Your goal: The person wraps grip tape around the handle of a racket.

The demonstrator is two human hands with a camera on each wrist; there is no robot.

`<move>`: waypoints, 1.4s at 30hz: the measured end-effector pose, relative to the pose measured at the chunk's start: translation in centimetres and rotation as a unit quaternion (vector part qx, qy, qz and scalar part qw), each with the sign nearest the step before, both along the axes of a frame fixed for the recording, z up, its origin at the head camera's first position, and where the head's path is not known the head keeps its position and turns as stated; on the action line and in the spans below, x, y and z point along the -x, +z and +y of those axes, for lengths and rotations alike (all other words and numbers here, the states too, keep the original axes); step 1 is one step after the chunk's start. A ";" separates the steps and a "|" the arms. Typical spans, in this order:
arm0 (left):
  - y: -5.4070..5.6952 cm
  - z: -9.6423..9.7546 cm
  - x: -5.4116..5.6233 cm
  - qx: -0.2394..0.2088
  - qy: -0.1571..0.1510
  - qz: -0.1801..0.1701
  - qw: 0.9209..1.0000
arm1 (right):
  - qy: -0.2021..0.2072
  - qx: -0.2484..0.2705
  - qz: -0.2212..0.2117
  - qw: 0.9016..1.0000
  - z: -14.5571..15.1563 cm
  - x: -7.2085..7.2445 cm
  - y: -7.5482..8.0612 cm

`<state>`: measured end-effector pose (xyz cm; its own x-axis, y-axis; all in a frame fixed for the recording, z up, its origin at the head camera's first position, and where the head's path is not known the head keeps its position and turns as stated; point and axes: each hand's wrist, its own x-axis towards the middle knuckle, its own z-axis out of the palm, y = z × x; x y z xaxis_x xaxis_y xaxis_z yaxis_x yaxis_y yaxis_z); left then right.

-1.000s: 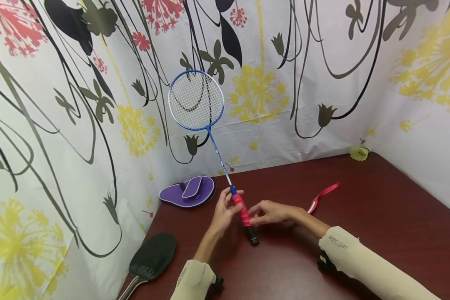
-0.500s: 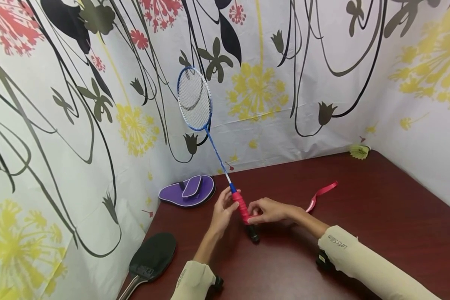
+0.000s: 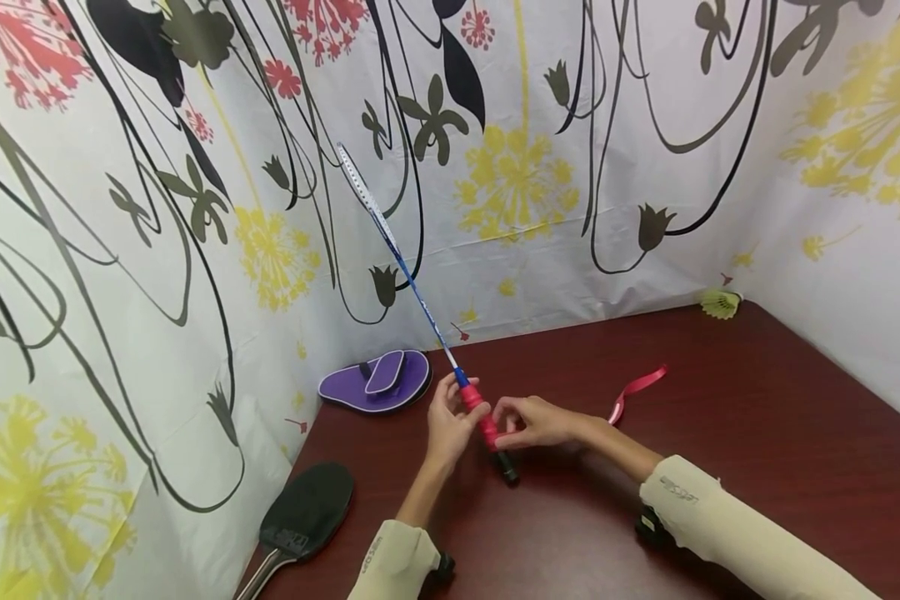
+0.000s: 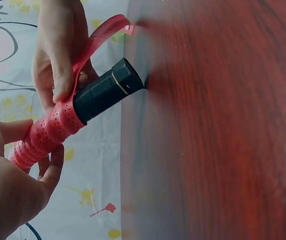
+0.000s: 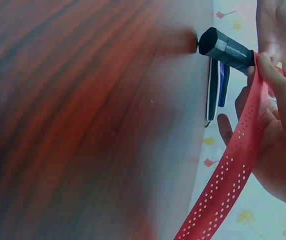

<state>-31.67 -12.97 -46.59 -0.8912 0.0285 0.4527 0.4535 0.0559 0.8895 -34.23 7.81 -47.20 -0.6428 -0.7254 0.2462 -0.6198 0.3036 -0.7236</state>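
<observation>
1. Racket (image 3: 427, 314) has turned edge-on since the earlier frame, slanting up from both hands.
2. Left hand (image 3: 450, 425) grips the racket; right hand (image 3: 534, 422), lower on the racket, pinches tape (image 5: 235, 170).
3. Wrapping seems in hand; next probably calls for taut, overlapping turns down the racket.

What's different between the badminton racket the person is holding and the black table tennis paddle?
The left hand holds the racket up at a slant; the paddle lies on the table. The racket's head shows edge-on; the paddle's shows its black face. The racket has a long, slim shaft; the paddle's head meets its handle directly. Both have a head and a handle.
</observation>
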 end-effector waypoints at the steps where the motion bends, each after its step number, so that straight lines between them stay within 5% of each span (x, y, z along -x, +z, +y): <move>1: 0.1 0.0 0.0 0.001 0.003 0.000 1.000 | 0.001 0.002 0.002 1.000 0.2 0.0 0.0; 16: 0.3 -0.1 0.2 0.020 -0.014 -0.035 0.999 | -0.023 -0.021 0.007 0.999 1.8 -0.1 -0.8; 33: 0.4 -0.4 0.3 0.021 -0.075 -0.065 0.995 | 0.041 -0.074 0.016 0.996 1.3 0.3 -0.3; 42: 0.6 -0.5 0.1 0.012 -0.074 -0.075 0.994 | 0.053 -0.088 0.030 0.994 0.4 -0.2 0.1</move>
